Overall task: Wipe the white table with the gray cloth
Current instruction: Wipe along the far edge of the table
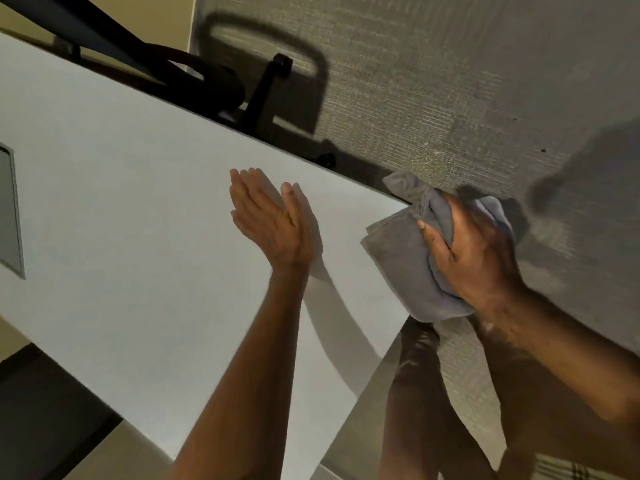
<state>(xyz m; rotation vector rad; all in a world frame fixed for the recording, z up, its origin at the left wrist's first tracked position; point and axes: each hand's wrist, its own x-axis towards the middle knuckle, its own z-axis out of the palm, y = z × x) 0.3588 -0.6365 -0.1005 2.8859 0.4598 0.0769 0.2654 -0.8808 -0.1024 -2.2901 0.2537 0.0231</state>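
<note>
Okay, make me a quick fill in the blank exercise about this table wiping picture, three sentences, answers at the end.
1. The gray cloth is bunched in the person's ____ hand.
2. The left hand is ____, holding nothing.
3. The cloth sits at the white table's ____, partly hanging past it over the carpet.

Answers: right; open; corner

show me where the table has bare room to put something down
The white table is bare from the gray inset panel to the open left hand, and along the near edge. The crowded spot: the right corner, where the right hand grips the gray cloth.
</note>
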